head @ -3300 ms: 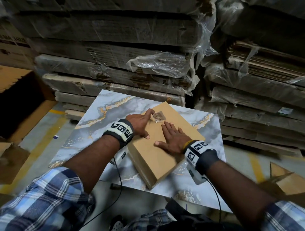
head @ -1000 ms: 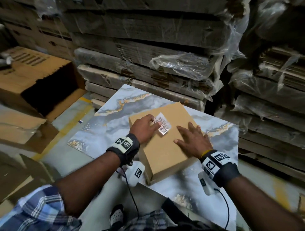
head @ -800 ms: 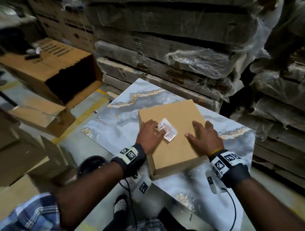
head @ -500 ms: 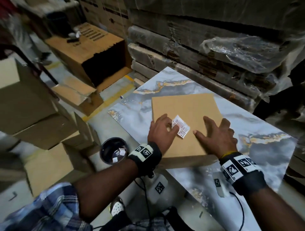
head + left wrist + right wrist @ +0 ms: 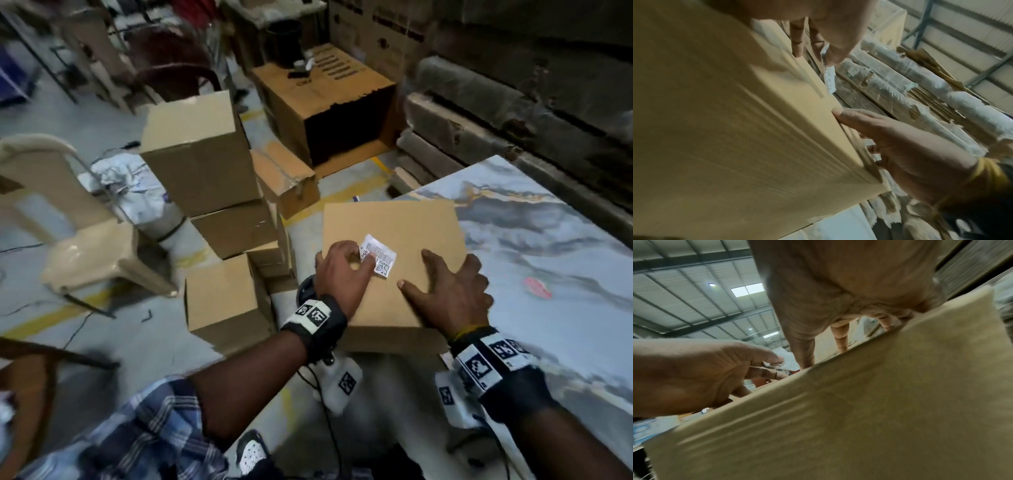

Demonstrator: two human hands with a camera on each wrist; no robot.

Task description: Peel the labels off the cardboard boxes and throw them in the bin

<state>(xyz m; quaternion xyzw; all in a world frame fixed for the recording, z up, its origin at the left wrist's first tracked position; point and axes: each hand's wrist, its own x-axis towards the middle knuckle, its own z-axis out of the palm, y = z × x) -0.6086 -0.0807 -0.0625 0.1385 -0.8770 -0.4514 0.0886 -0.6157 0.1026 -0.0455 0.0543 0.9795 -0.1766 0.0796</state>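
Carefully, my left grip (image 5: pixel 342 274) is pinching the label (image 5: pixel 378 256), right grip (image 5: pixel 448 291) spread flat on the box (image 5: pixel 411 222); yanking risks tearing it.

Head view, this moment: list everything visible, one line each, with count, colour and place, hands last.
cardboard box: one, tan, flat on the marble-patterned tabletop.
label: one, white with barcodes, partly lifted off the box top.
stacked boxes: several, brown, on the floor left of the table.
open carton: one, brown, printed top, behind the stack.
plastic chair: one, beige, far left.
wrapped cardboard bundles: a pile, brown, behind the table.
bin: dark, mostly hidden behind the left wrist.
left hand: pinches the label's edge.
right hand: flat on the box, fingers spread.
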